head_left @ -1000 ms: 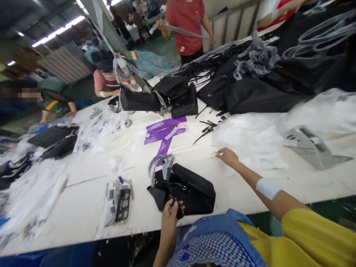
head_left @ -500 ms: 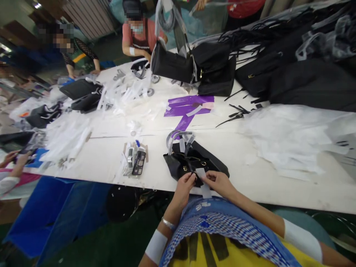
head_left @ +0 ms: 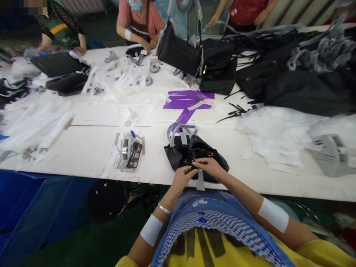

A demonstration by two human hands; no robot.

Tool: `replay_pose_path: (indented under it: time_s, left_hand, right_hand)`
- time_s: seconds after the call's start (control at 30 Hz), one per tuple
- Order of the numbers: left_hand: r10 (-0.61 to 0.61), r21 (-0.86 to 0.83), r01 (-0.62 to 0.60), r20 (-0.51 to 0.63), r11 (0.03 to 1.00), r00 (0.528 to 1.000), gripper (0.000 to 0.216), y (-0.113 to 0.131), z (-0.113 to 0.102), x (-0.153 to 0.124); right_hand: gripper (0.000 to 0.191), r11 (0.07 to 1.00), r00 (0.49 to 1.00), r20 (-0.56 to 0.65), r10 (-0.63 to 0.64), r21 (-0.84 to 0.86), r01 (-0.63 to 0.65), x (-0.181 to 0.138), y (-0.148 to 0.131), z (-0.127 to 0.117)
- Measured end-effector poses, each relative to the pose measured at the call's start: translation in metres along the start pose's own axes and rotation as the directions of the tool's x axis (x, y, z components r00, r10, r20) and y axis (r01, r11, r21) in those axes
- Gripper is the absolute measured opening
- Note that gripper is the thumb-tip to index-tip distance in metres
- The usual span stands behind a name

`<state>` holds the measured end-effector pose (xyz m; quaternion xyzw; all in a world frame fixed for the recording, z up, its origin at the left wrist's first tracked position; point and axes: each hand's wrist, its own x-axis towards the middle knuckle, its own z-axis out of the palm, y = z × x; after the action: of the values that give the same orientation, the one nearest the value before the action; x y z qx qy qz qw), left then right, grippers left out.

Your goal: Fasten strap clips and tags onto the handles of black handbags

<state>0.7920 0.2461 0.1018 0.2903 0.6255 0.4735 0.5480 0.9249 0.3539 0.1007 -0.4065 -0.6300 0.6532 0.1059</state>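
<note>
Right hand [head_left: 210,167], moved in beside left hand [head_left: 183,178] since a second ago; fingers of both pinched closed at the front of the black bag [head_left: 204,150], exact piece too small to tell. White strip [head_left: 200,181], one, hanging toward the apron [head_left: 219,203]; may crease if pressed there. Bag, by the near edge of the surface [head_left: 155,159]; may shift if tugged. Purple strips [head_left: 189,100], beyond.

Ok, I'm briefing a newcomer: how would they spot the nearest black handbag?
On the long white worktable, find the flat purple patch. At its near end sits a black handbag with plastic-wrapped loop handles, touched by the left hand and right hand. Those hands set it apart from the black bags farther back.
</note>
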Motion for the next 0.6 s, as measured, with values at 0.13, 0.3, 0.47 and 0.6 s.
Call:
replay_pose_path:
  time_s: [0.13,0.3,0.47,0.6]
  left_hand:
    - [-0.058,-0.104,0.054,-0.041,0.993,0.997,0.034,-0.014,-0.010,-0.006]
    - [-0.069,-0.222,0.038,-0.133,0.974,0.989,0.046,-0.026,-0.027,-0.014]
    - [-0.060,-0.320,0.035,-0.067,0.947,0.996,0.056,-0.028,-0.045,-0.021]
    - [-0.068,-0.310,0.056,-0.027,0.949,0.997,0.042,-0.030,-0.054,-0.025]
  right_hand:
    - [0.040,0.990,1.000,0.002,0.002,0.142,-0.003,0.000,-0.008,0.007]
    - [0.036,0.997,0.994,0.098,-0.037,0.078,0.030,-0.003,-0.020,0.008]
    - [0.033,0.990,0.982,0.184,-0.029,0.139,0.003,-0.001,-0.022,0.011]
    - [0.034,0.973,0.993,0.109,0.037,0.222,-0.061,0.000,-0.021,0.015]
